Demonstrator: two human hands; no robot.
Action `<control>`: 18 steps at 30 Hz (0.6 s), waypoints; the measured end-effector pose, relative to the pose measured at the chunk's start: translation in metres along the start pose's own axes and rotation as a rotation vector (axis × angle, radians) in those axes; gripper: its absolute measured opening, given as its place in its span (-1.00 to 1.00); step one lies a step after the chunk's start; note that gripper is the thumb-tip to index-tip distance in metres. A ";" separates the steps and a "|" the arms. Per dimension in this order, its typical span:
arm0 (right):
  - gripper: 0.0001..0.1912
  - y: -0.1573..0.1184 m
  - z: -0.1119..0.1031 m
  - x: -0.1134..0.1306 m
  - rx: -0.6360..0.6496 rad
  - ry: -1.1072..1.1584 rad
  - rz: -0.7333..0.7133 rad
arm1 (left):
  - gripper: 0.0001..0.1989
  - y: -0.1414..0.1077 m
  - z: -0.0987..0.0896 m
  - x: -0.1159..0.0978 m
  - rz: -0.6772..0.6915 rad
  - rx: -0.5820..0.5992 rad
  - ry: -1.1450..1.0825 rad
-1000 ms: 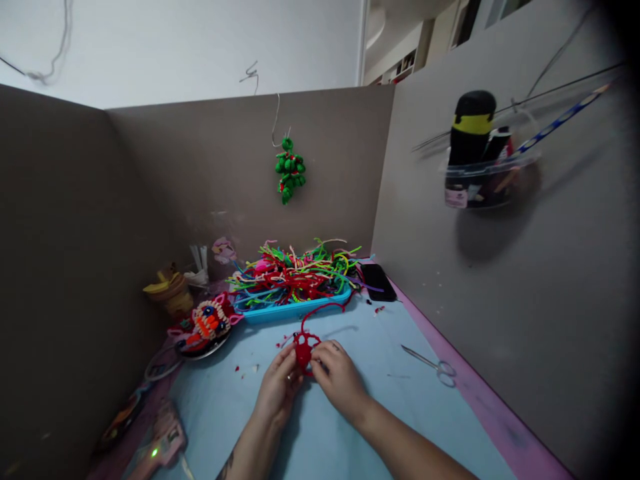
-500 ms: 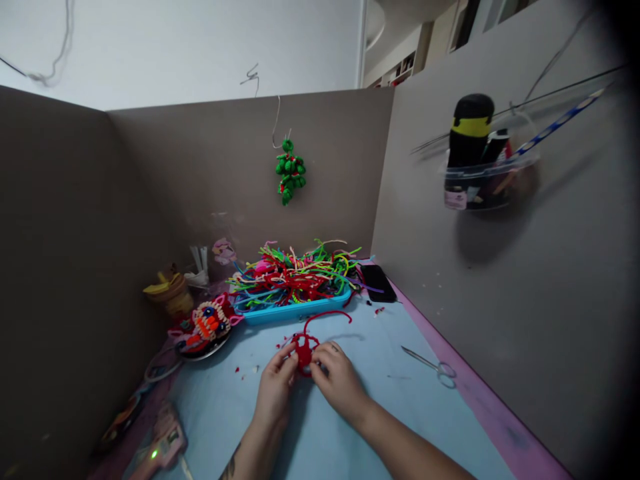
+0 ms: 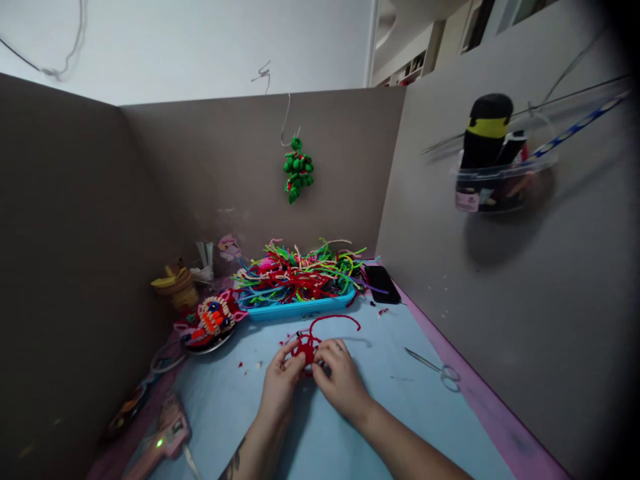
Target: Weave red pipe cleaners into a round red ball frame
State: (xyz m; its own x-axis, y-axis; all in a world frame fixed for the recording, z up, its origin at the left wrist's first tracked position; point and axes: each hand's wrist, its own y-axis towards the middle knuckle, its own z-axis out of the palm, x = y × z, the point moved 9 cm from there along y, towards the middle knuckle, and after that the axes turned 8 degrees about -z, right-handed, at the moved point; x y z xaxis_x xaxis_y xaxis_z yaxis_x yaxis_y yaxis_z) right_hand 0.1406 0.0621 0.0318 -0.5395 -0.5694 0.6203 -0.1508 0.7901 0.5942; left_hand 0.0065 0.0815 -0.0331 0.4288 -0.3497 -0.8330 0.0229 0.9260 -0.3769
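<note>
Between my two hands is a red cord piece (image 3: 307, 351), a small rounded body with loops around it and one long strand curving up and to the right. My left hand (image 3: 284, 377) pinches its left side, thumb lying over the front. Fingers of my right hand (image 3: 336, 373) are closed on its right edge, partly hiding it. Small red scraps lie on the blue mat just left of the piece.
Behind stands a blue tray (image 3: 300, 309) heaped with coloured cords, a black phone (image 3: 383, 285) beside it. Scissors (image 3: 435, 369) lie right. At left are a plate with an orange and red figure (image 3: 215, 320) and a pink glue gun (image 3: 167, 430).
The whole view has shifted slightly, so everything appears a little further right. My left thumb has moved further over the red piece; both hands still hold it.
</note>
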 end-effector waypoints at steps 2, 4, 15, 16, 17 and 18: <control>-0.84 0.000 0.000 -0.001 0.003 0.001 0.001 | -0.36 -0.001 0.001 0.000 -0.001 0.001 0.001; -0.85 -0.001 0.001 -0.002 0.003 0.001 0.000 | -0.37 -0.001 0.002 0.000 -0.002 -0.004 -0.001; -0.85 -0.005 0.002 -0.008 -0.067 0.041 0.035 | -0.48 -0.006 0.006 0.000 0.026 -0.010 -0.019; -0.85 -0.005 0.002 -0.009 -0.066 0.046 0.041 | -0.48 -0.005 0.006 0.000 0.032 -0.012 -0.019; -0.85 -0.004 0.002 -0.009 -0.063 0.049 0.048 | -0.48 -0.005 0.005 0.000 0.040 -0.013 -0.017; -0.85 -0.004 0.002 -0.009 -0.059 0.052 0.057 | -0.49 -0.004 0.004 0.000 0.049 -0.012 -0.011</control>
State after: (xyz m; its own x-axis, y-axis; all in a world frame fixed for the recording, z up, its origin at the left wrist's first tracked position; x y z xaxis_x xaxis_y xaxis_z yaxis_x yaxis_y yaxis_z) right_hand 0.1443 0.0649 0.0224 -0.5020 -0.5360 0.6787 -0.0714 0.8078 0.5852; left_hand 0.0101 0.0782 -0.0305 0.4387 -0.3025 -0.8462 -0.0092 0.9401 -0.3408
